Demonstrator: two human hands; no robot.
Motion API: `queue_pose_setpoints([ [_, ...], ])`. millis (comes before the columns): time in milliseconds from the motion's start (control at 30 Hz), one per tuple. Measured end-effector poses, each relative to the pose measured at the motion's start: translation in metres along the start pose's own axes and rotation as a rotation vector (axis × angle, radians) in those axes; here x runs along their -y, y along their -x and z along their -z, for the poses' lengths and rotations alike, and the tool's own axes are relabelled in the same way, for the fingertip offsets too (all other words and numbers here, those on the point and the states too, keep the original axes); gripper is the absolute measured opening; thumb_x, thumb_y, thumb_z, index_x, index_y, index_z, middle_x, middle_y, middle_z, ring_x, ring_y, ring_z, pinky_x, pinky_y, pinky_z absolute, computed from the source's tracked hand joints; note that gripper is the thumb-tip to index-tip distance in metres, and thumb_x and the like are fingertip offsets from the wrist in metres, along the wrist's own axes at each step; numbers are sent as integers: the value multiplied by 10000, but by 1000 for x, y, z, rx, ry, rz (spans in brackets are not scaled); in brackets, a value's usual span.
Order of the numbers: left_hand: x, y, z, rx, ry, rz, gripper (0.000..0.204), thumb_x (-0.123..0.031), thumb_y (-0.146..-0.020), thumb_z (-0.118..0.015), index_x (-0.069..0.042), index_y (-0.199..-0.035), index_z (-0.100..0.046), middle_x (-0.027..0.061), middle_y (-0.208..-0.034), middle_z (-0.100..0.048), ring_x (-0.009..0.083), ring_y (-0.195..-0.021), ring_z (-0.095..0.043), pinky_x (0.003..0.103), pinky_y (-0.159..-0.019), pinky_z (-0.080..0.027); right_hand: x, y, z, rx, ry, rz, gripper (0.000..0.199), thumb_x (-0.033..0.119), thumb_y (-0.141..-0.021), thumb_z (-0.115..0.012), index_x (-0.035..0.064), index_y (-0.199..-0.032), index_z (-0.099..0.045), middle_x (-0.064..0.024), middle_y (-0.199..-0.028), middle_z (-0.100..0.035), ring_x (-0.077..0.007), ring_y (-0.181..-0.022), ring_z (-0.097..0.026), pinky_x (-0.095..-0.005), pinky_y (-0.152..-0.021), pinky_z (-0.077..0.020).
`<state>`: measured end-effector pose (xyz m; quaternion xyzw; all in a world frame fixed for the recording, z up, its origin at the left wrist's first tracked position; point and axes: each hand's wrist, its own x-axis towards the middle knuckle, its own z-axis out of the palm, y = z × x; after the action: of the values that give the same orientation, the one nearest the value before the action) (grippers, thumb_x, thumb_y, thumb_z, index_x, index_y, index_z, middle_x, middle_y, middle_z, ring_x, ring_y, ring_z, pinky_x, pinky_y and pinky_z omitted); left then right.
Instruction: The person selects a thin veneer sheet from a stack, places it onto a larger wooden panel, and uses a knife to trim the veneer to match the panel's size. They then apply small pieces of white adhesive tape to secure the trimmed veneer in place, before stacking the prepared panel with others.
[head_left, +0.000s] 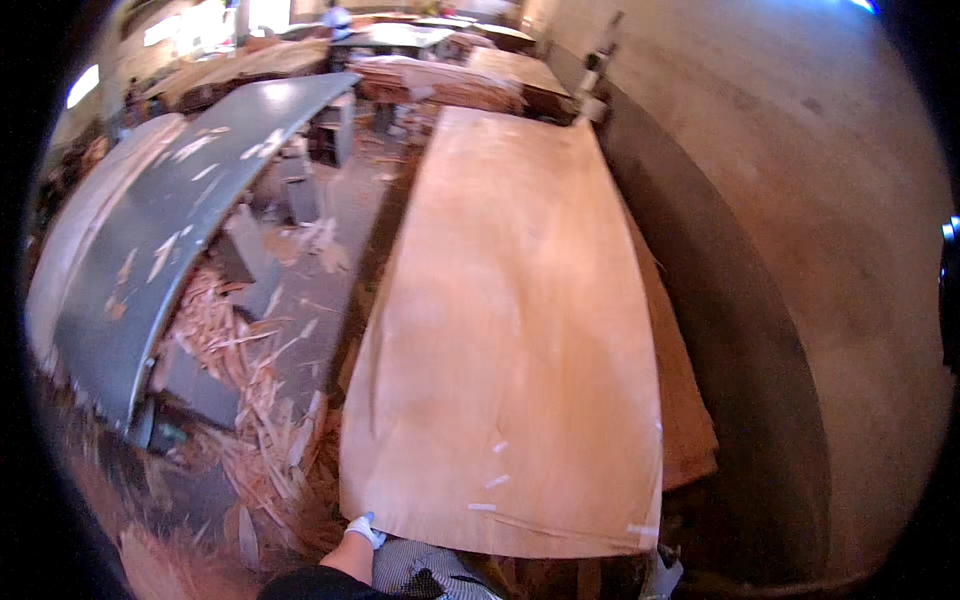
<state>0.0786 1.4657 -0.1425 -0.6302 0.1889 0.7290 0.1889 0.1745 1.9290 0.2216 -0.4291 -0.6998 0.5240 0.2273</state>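
Note:
A long, pale orange-tan wood veneer sheet (pixel 520 320) stretches away from me, its surface gently wavy, with a few short whitish strips near the close end. My left hand (pixel 367 530), in a white glove with bluish fingertips, is closed on the near left corner, thumb on top. At the near right corner is my right hand (pixel 663 577), also gloved; it appears closed on the sheet's edge, though its fingers are dim and partly hidden. Under the sheet, more veneer (pixel 680 420) sticks out on the right.
A long dark-topped table (pixel 190 220) with veneer scraps stands at left. Wood shavings (pixel 260 430) litter the floor between it and the sheet. A wall (pixel 800 200) runs along the right. Veneer stacks (pixel 440 82) lie at the back, where a person (pixel 338 18) is visible.

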Motion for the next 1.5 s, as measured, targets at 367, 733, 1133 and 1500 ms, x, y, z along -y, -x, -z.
queue_pose_setpoints([
  [367, 99, 0, -62, 438, 386, -289, 355, -165, -727, -670, -163, -1046, -514, 45, -1046, -551, 257, -1027, -480, 441, -856, -368, -78, -169, -19, 134, -15, -190, 228, 20, -753, -623, -44, -967, -574, -111, -843, -591, -154, -631, -543, -259, -546, -459],
  [733, 90, 64, -92, 570, 277, -347, 521, -419, -838, -471, -45, -1200, -446, 115, -1203, -497, 296, -1100, -448, 421, -974, -333, -205, -233, -5, 92, 207, -120, 406, 261, -722, -699, -60, -948, -595, -144, -806, -627, -252, -738, -579, -334, -699, -465],
  [1133, 21, 2, -33, 385, 275, -433, 500, -349, -827, -552, -62, -1220, -438, 109, -1216, -492, 322, -1101, -458, 500, -925, -376, -130, -166, -24, -194, 366, 99, 234, 160, -745, -667, -42, -839, -596, -93, -752, -607, -199, -682, -544, -305, -657, -445],
  [1500, 33, 9, -33, 265, 215, -447, 471, -391, -838, -521, -118, -1217, -459, 68, -1225, -491, 299, -1106, -459, 513, -904, -376, -159, -192, -35, -45, 131, 70, 177, 86, -733, -671, -29, -849, -603, -65, -797, -605, -153, -707, -526, -282, -691, -436],
])
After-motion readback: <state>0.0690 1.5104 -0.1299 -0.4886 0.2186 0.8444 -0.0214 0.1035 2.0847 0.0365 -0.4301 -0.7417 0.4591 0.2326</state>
